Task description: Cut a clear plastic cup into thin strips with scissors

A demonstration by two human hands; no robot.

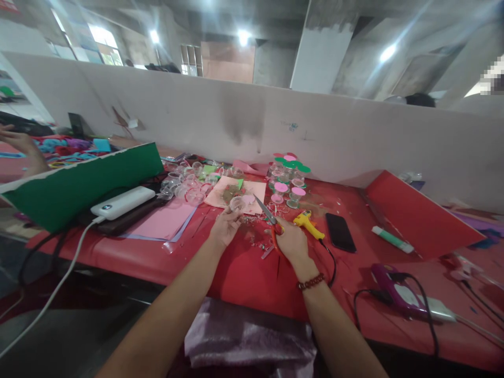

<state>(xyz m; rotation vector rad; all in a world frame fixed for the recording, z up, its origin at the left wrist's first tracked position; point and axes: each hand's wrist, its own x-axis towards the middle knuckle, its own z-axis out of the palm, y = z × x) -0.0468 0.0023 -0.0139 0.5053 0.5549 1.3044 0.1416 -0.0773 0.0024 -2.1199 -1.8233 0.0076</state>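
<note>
We pinch the clear cup [237, 203] tight in our left hand [225, 227] and should snip slowly with the scissors [264, 209] our right hand [290, 240] grips.

Bright ceiling lamps [243, 37] flare with streaks; window [103, 42] blown out; edges stretched, perhaps slightly blurred.

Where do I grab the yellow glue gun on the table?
Best by the handle of the glue gun, the end where the black cord leaves. It lies flat, that end nearest you, so come from the near side, beside the phone.
</note>
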